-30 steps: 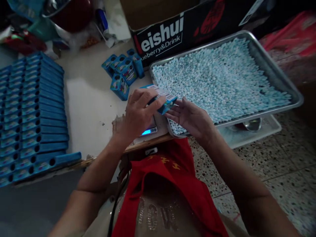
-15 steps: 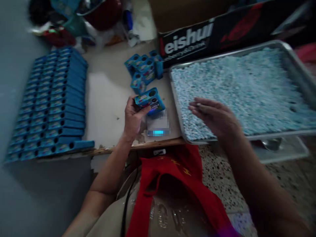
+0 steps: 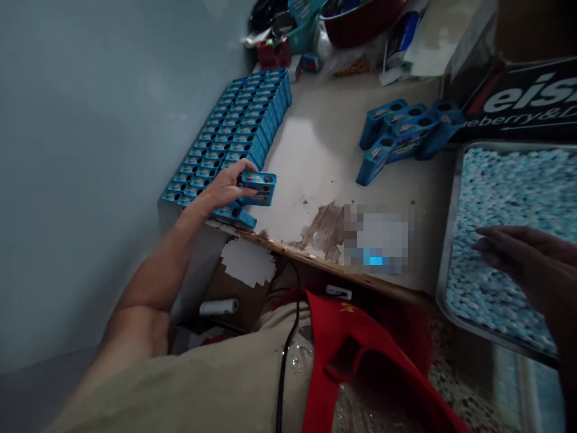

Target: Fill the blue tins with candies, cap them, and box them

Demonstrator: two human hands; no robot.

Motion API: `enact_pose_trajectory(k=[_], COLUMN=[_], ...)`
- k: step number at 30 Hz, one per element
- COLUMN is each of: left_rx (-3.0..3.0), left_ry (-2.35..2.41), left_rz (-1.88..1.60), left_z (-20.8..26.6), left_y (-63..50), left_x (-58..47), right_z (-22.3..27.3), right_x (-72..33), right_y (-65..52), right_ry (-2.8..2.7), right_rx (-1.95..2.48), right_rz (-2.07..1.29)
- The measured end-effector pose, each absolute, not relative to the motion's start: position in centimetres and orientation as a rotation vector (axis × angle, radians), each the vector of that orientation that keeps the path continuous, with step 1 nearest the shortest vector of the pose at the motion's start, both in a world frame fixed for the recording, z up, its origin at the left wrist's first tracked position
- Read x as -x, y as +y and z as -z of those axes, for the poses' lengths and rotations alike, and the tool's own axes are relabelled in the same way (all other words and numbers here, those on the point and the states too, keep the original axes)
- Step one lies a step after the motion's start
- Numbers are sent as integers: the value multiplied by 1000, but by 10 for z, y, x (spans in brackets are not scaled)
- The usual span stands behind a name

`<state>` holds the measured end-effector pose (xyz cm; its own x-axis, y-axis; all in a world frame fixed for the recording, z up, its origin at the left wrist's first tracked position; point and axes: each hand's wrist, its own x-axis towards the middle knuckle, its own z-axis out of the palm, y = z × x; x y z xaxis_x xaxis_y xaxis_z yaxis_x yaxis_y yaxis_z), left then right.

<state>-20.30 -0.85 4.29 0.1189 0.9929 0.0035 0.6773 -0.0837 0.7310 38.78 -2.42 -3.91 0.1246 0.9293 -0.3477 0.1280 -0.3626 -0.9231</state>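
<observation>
My left hand [image 3: 225,186] grips a small blue candy box [image 3: 260,191] with a dark round spot on its top, thumb on one side and fingers behind. It holds this box beside the front end of the rows of matching blue boxes [image 3: 238,129]. One box [image 3: 238,214] sits angled out at the front of those rows. Over the tray's left part is my right hand [image 3: 518,249], its fingers pressed together; whatever they hold is too small to make out. Beneath it, the metal tray [image 3: 446,252] carries a layer of small pale-blue and white candies [image 3: 496,198].
Several more blue boxes [image 3: 406,129] stand at the back right of the worn white table [image 3: 311,174]. A blurred device with a lit blue display [image 3: 375,260] lies near the front edge. Behind are a dark red bowl [image 3: 360,24] and a black carton [image 3: 532,102].
My left hand has carried the blue box leftward, from above the lit device to the rows. The view has swung left. My right hand stays over the tray, fingers still together.
</observation>
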Motion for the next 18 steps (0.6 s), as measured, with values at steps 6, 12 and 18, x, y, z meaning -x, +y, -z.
enact_pose_trajectory(k=[6, 12, 18], left_rx=[-2003, -1912, -1911], left_ry=[1679, 1307, 1174], left_rz=[-726, -1027, -953], left_z=[-35, -5, 28], left_y=[-9, -10, -7], left_x=[214, 59, -54], right_z=[32, 43, 50], right_x=[-377, -389, -395], right_y=[-20, -9, -10], right_ry=[-912, -801, -860], right_rx=[1635, 1440, 1377], right_rz=[-1230, -1358, -1399])
